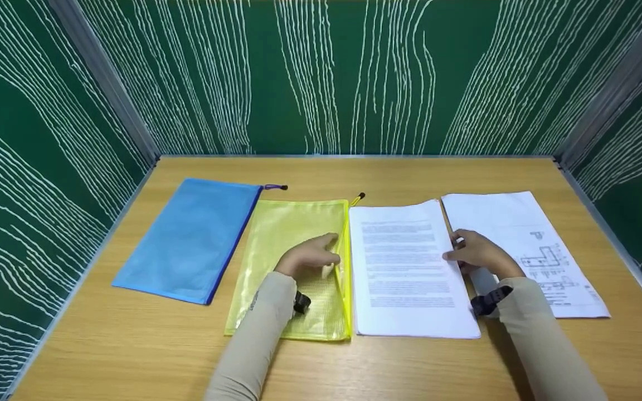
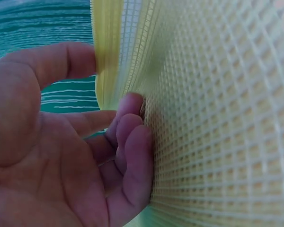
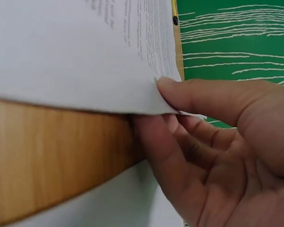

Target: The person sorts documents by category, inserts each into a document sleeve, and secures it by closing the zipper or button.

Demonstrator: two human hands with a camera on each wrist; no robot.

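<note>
A yellow mesh zipper pouch [image 1: 293, 223] lies flat near the middle of the table. My left hand [image 1: 311, 255] is over its right part, thumb and index finger apart near the zipper edge. In the left wrist view, the thumb tip [image 2: 87, 59] touches the yellow zipper band [image 2: 108, 47], while other bent fingertips rest against the mesh. Just right of the pouch is a stack of printed paper [image 1: 404, 267]. My right hand [image 1: 480, 253] pinches its right edge, thumb on top and fingers beneath; in the right wrist view that edge is raised off the wood.
A blue zipper pouch [image 1: 187, 239] lies at the left. On the right, more paper sheets [image 1: 494, 214] with printed diagrams lie partly under the right forearm. Green walls [image 1: 466, 72] with white wavy lines enclose the wooden table [image 1: 354, 367] at back and sides.
</note>
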